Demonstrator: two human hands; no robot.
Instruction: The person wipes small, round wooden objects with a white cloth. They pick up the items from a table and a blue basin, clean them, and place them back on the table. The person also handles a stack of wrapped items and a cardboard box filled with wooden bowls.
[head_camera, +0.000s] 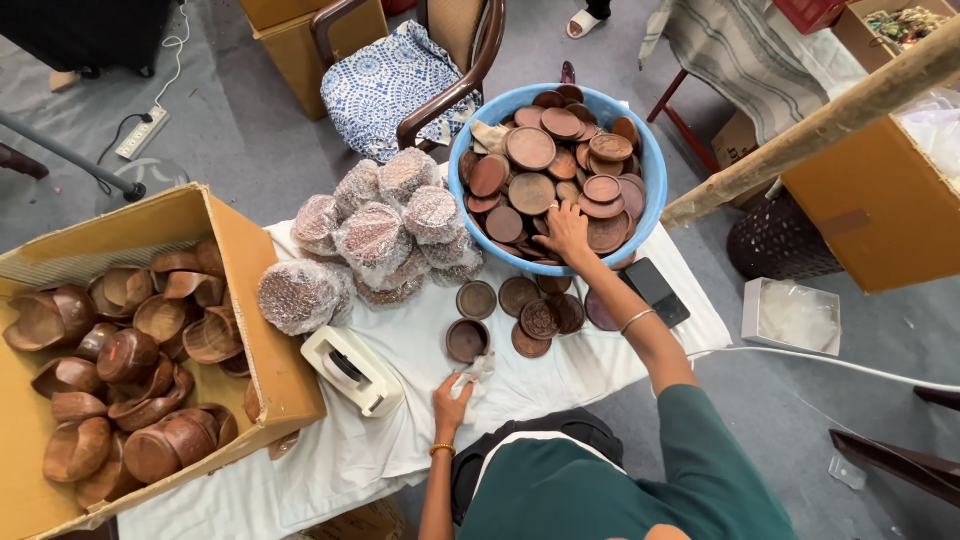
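White-draped surface (560, 375), wooden lids in a blue tub (655, 165)
Right hand (566, 232) spread over lids (545, 170) at the tub's near rim, picking one; left hand (452, 398) pinches a white cloth (474, 375) near loose lids, likely wiping next

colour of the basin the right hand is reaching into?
Light blue basin, filled with brown round wooden lids; right hand at its near rim. Head view.

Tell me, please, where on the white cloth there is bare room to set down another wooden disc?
Bare cloth lies between the loose discs and the near edge, right of the left hand. Another bare strip runs below the tape dispenser, beside the cardboard box. It is crowded around the wrapped stacks and the blue basin, where the right hand reaches.
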